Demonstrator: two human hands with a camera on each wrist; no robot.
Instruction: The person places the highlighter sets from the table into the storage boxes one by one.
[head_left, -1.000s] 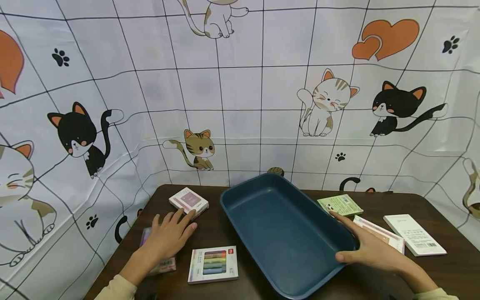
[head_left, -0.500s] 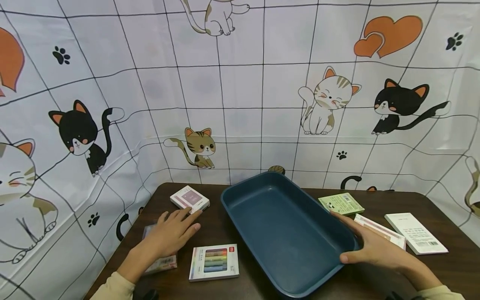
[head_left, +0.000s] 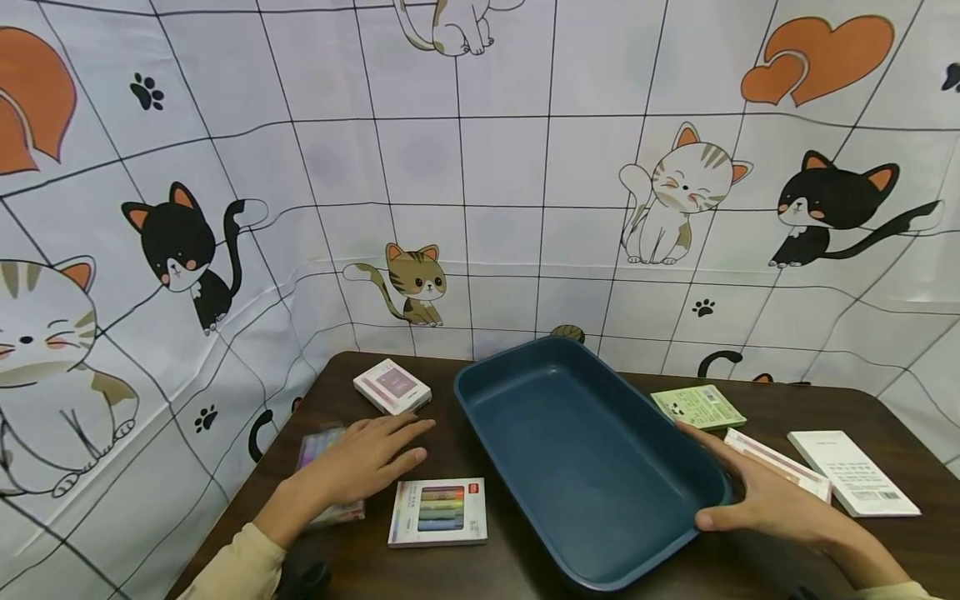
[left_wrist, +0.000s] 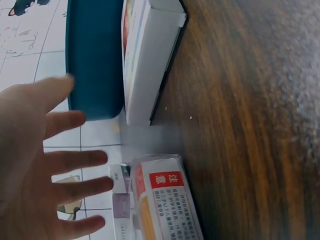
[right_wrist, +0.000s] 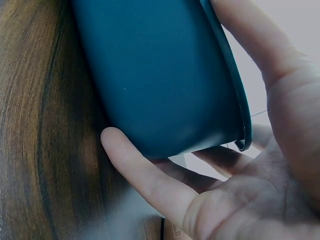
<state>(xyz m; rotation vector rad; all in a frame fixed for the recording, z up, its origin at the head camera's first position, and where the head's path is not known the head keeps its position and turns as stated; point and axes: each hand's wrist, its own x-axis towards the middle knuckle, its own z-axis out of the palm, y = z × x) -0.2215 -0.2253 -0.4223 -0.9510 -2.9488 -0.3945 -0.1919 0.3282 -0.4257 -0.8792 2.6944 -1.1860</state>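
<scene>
While right fingers grip the blue tray, left fingers spread near boxed coloured sticks.

Clear-wrapped pack below the left hand: red label reads "注意"; fine print unresolved. White-framed box beside that hand: red mark, probably a logo, illegible. White box beyond the right hand: barcode.

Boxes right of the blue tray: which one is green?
The green box, farthest back of the three; the outermost box and the middle box are mainly white.
</scene>
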